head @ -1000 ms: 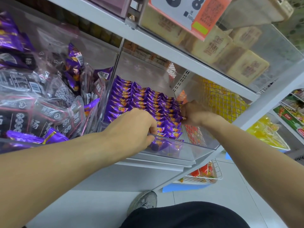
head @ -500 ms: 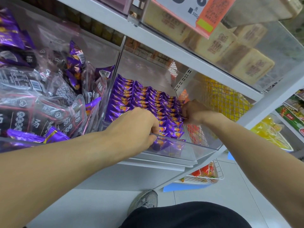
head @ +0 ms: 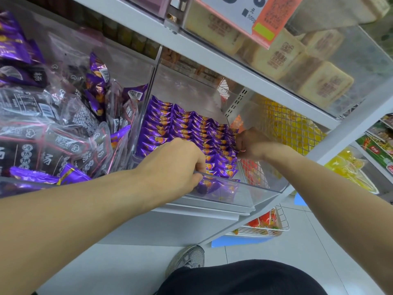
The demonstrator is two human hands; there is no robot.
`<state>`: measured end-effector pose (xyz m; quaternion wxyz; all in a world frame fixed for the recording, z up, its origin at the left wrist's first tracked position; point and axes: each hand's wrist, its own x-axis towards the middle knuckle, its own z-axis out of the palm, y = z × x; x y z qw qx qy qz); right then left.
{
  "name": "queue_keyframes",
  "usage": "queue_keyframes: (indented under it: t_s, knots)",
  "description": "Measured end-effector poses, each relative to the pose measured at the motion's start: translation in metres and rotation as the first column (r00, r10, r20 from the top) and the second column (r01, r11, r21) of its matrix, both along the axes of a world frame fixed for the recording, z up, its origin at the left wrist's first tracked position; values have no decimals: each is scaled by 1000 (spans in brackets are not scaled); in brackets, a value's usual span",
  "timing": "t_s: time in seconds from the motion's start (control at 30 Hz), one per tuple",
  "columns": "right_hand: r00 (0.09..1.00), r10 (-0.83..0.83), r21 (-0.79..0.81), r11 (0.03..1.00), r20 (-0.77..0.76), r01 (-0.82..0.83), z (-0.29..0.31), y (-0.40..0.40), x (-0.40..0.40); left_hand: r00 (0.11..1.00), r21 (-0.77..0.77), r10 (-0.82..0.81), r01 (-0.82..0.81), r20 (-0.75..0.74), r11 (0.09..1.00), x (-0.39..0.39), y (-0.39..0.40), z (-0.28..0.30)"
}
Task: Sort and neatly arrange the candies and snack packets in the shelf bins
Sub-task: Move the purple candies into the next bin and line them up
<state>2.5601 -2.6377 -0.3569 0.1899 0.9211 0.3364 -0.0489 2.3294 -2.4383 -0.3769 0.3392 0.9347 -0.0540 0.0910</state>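
A clear bin [head: 263, 186] on the middle shelf is taken as the landmark. It is filled with small purple candies [head: 182, 126], laid in neat overlapping rows that run from its back wall to its front lip. The left hand [head: 170, 165] is seen at the bin's front left corner, knuckles up, its fingers curled down over the front edge among the nearest candies; whether a candy is actually pinched cannot be told, since the fingertips are hidden behind the hand and the clear lip. The right hand [head: 251, 143] is placed at the bin's right side, just inside the right wall, with fingers bent down onto the right-hand row of candies; what, if anything, is gripped cannot be made out.

To the left of the bin, behind a clear divider, a heap of dark and clear snack packets [head: 42, 133] is piled, with a few purple wrappers mixed in. To the right of the bin, yellow packets [head: 291, 128] are held behind a wire mesh basket. Above the bin, beige wrapped blocks [head: 319, 81] are stored on the upper shelf, and an orange and white price tag [head: 255, 15] hangs at its edge. Below the bin, a grey shoe [head: 187, 260] is seen on the pale floor
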Motion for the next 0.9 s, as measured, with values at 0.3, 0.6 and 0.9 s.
queue_keyframes:
  t_s: [0.3, 0.6, 0.9]
  knots:
    - [999, -38, 55, 998, 5, 37, 7, 1, -4, 1000, 43, -17, 16, 9, 999, -3, -1, 3]
    - [977, 161, 789, 614, -142, 14, 36, 59, -118, 952, -57, 49, -34, 302, 998, -44, 41, 53]
    - [878, 478, 915, 363, -23, -174, 48, 203, -198, 891, 125, 429, -447, 148, 886, -80, 204, 47]
